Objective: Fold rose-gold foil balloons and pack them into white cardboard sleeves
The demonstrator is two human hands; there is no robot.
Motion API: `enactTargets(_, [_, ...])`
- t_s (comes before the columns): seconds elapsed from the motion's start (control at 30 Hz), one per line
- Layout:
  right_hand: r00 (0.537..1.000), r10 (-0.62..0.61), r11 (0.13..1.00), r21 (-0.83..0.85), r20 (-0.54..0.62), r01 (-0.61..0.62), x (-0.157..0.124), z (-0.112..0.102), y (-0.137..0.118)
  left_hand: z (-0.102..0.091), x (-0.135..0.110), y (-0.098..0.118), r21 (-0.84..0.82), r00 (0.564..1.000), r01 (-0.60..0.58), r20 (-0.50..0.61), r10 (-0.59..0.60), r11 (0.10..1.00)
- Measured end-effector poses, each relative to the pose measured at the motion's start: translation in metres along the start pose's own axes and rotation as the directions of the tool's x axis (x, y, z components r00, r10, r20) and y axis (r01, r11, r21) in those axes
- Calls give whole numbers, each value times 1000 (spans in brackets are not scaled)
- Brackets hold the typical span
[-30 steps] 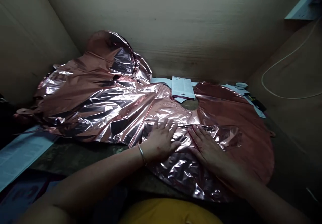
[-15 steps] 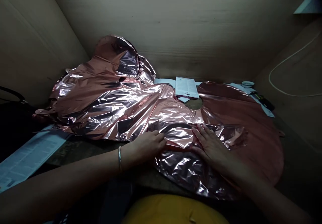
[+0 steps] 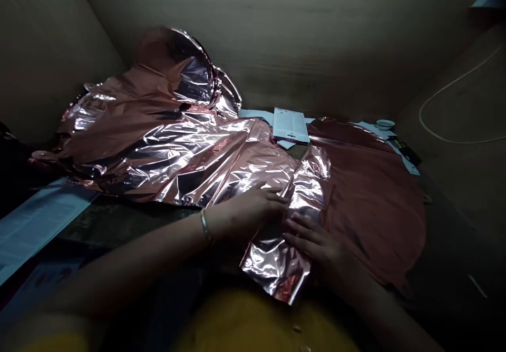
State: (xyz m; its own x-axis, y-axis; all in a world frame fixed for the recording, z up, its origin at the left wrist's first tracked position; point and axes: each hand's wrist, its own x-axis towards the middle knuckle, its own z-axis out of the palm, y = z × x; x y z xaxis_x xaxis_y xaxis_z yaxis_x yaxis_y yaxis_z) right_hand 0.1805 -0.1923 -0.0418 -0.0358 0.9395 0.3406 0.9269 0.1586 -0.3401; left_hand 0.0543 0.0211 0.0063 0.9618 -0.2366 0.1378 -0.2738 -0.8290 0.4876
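A large, flat, rose-gold foil balloon (image 3: 367,194) lies across the dark table, and more crumpled foil balloons (image 3: 158,130) are heaped at the left and back. My left hand (image 3: 249,209), a bangle on its wrist, is closed on a folded flap of the foil (image 3: 304,188) and holds it up. My right hand (image 3: 316,241) lies with fingers stretched out flat on the foil just below that fold. The near edge of the foil (image 3: 276,273) hangs over the table's front edge.
A white printed card (image 3: 290,125) lies at the back by the wall. Light blue paper sheets (image 3: 31,223) lie at the left. A small round tape roll (image 3: 385,124) and a dark tool (image 3: 407,153) sit at the back right. Plain walls close in on three sides.
My left hand went from lying flat on the foil to gripping it and folding a flap up and to the right. My right hand slid nearer and stays flat.
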Motion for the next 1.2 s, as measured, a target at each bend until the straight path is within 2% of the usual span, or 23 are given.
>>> enactTargets(0.07, [994,105,994,33,-8,-105,-14,-4,6,6,2,-21,-7,998,-55,36,55,998])
enactTargets(0.13, [978,207,976,63,-2,-206,-25,-6,9,14,1,-31,-37,998,-61,27,62,997])
enactTargets(0.3, [946,324,937,140,-16,-319,-35,-4,10,23,-2,-25,-86,995,-86,-56,81,993])
enactTargets(0.47, [902,431,871,272,-20,-410,-38,-4,8,34,-3,-21,-35,965,-210,-170,201,977])
enactTargets(0.57, [876,483,823,336,9,-457,-38,-7,9,40,3,-16,40,977,-110,-177,115,993])
enactTargets(0.7, [858,513,796,360,24,-486,-36,-10,8,43,10,-11,76,994,36,-101,-28,996])
enactTargets(0.9, [846,533,759,429,21,-489,-40,-4,12,46,4,-10,-161,964,82,-237,-119,984])
enactTargets(1.0, [859,510,782,401,29,-478,-42,-4,14,44,2,-4,-112,963,28,-265,-57,993])
enactTargets(1.07, [877,479,811,362,40,-459,-42,-5,14,40,3,1,-98,971,-11,-239,-13,995])
enactTargets(1.1, [887,460,828,344,35,-443,-42,-5,13,37,3,3,-128,976,-1,-218,-27,992])
enactTargets(1.17, [909,416,871,280,16,-403,-40,-4,11,29,3,6,-245,965,128,-195,-178,961])
enactTargets(1.2, [922,388,898,221,9,-380,-40,-3,10,26,3,8,-321,933,237,-187,-307,917])
